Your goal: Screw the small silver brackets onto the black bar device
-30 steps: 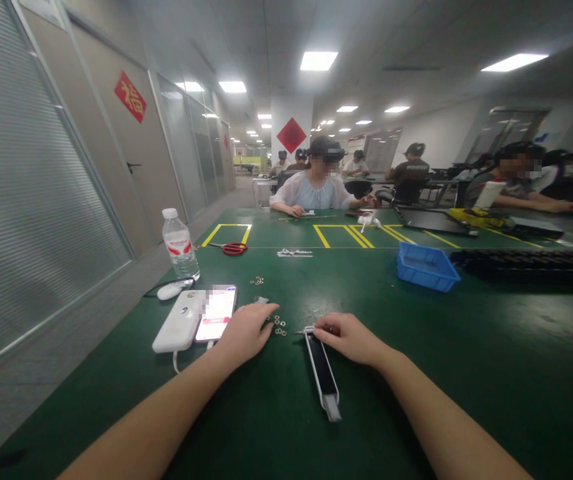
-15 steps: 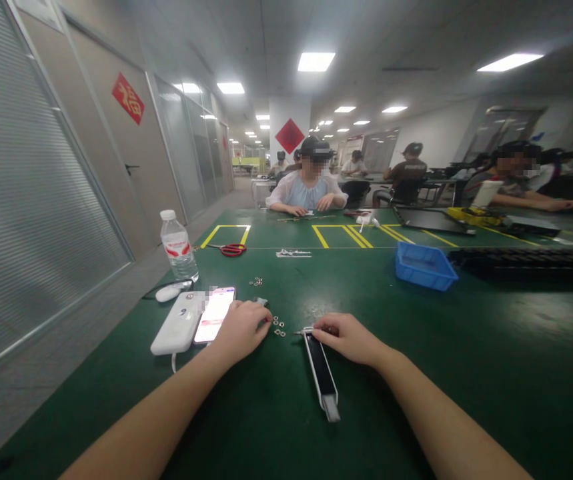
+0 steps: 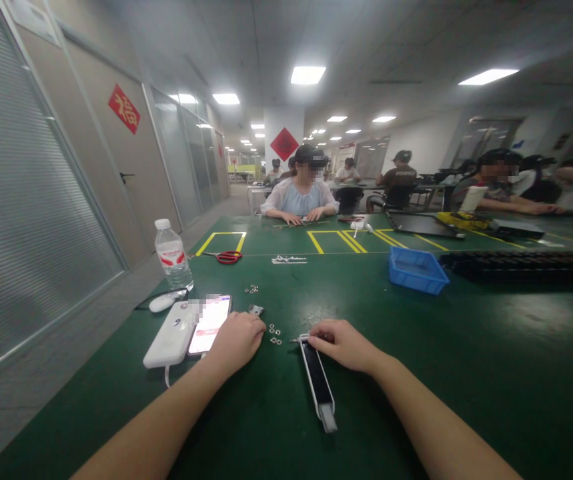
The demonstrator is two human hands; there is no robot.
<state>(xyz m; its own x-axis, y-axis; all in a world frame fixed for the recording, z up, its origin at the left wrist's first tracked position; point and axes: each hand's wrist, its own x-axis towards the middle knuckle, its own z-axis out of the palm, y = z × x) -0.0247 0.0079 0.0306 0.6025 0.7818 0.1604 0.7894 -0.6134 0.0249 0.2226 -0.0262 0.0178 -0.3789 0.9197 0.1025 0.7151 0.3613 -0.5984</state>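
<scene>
My left hand [image 3: 240, 337] rests on the table beside a lit phone [image 3: 211, 323], its fingers curled down with the tips hidden. Just right of those fingers lie several small metal nuts [image 3: 275, 335]. My right hand [image 3: 343, 341] is closed at the far end of a long narrow device [image 3: 317, 373] with a black face and white rim. Thumb and fingers pinch it there. A thin metal pin [image 3: 295, 341] sticks out leftward from that end, and a grey metal piece [image 3: 329, 420] projects from the near end. Behind my left hand sits a small clear bag [image 3: 256, 310].
A white power bank [image 3: 166, 340] and a water bottle [image 3: 172, 257] stand left. Red-handled scissors [image 3: 229, 257], more nuts [image 3: 251, 289] and white plastic strips [image 3: 289, 260] lie farther back. A blue bin [image 3: 416, 270] is at right. A co-worker [image 3: 303, 193] sits opposite.
The whole view has shifted slightly, so the table appears a little lower and farther left. My hands keep nearly the same pose. The co-worker's hands have come closer together.
</scene>
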